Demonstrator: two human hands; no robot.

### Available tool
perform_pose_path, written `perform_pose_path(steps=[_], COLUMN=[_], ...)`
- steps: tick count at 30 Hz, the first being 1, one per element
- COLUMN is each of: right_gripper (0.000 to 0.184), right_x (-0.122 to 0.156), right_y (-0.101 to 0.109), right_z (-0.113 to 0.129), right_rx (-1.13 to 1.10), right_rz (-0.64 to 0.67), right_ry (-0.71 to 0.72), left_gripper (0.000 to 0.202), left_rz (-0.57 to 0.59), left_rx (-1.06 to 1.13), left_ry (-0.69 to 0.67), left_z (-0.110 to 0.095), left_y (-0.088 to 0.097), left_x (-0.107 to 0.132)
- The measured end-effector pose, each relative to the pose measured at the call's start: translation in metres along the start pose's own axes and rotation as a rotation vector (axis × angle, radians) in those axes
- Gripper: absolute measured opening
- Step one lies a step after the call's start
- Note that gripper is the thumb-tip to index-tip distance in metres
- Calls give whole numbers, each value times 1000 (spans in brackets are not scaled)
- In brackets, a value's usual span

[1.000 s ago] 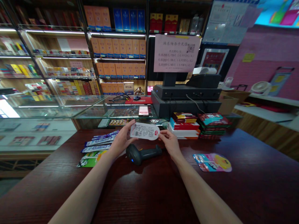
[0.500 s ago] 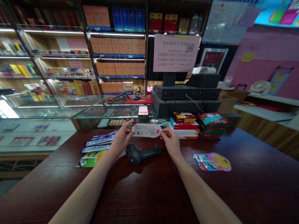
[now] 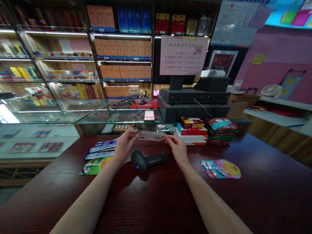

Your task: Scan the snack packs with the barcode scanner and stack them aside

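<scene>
Between both hands, a flat lollipop packet [image 3: 153, 136] with a rounded end is held level above the table. Its pale printed back, with a code and a red mark, faces me at a steep slant. My left hand [image 3: 124, 145] pinches its left end; my right hand [image 3: 177, 148] pinches the rounded right end. Below it lies a dark barcode scanner [image 3: 148, 160] with a blue light lit. Left of the scanner are several blue-white sachets [image 3: 101, 150] and a green panda packet [image 3: 95, 165]. To the right lies a colourful packet with a yellow duck [image 3: 221, 169].
Stacked packets and boxes [image 3: 192, 131] stand behind my right hand, beside red-green packets [image 3: 221, 130]. A till [image 3: 193, 104] with a paper sign [image 3: 184, 55] rises behind them. A glass display counter [image 3: 114, 115] borders the wooden table [image 3: 151, 201]; shelves of boxes [image 3: 124, 48] line the back.
The packet has tipped back, so its printed face shows narrower and dimmer. My left fingers have curled closer around its left end. The scanner and other packets have stayed put.
</scene>
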State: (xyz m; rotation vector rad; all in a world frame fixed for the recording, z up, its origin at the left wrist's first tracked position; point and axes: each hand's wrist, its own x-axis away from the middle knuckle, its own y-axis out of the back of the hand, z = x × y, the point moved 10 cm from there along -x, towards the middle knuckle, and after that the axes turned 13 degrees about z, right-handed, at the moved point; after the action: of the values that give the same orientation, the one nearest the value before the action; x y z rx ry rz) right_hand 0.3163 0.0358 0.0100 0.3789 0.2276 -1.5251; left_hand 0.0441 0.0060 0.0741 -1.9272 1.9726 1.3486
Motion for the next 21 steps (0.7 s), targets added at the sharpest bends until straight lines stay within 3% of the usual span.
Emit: perform_pose_path(steps=[5, 13, 21], right_gripper=[42, 50, 53], right_x=[0, 4, 3], right_y=[-7, -12, -12], right_z=[-9, -12, -16], right_rx=[-70, -347, -446], right_rz=[42, 17, -6], right_ry=[-76, -145, -184], left_gripper=[9, 9, 10], left_rz=[-39, 40, 67], left_rx=[-76, -158, -244], left_ry=[-88, -261, -274], left_z=[-8, -26, -26], left_y=[6, -1, -4], left_x=[3, 7, 9])
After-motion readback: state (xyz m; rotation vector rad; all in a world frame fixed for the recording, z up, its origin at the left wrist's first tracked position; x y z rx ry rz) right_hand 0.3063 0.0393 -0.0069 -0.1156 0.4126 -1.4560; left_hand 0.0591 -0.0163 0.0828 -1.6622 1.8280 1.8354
